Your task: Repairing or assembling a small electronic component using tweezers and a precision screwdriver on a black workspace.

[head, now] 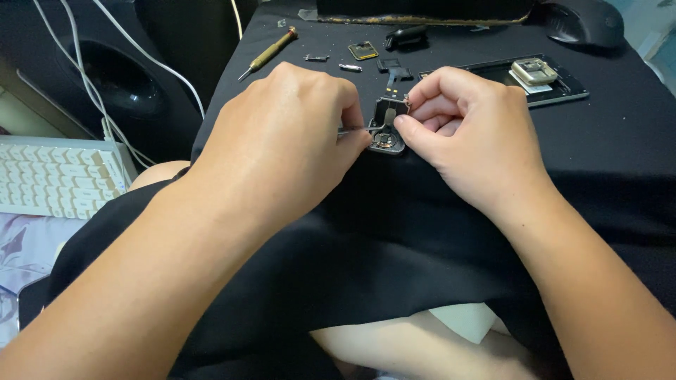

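A small dark phone part (pixel 388 127) with a round module at its lower end lies on the black cloth (pixel 605 162). My right hand (pixel 468 137) pinches that part at its right edge between thumb and forefinger. My left hand (pixel 285 134) is closed around thin metal tweezers (pixel 355 129) whose tips reach into the part from the left. Both hands meet over the middle of the cloth. A flat cable (pixel 396 73) runs up from the part.
An opened black phone frame (pixel 563 93) with a pale module (pixel 533 70) lies at the back right. A brass-handled screwdriver (pixel 270 52), small loose parts (pixel 363 51) and a computer mouse (pixel 584 21) sit further back. A white keyboard (pixel 56 179) and white cables (pixel 91 84) lie left.
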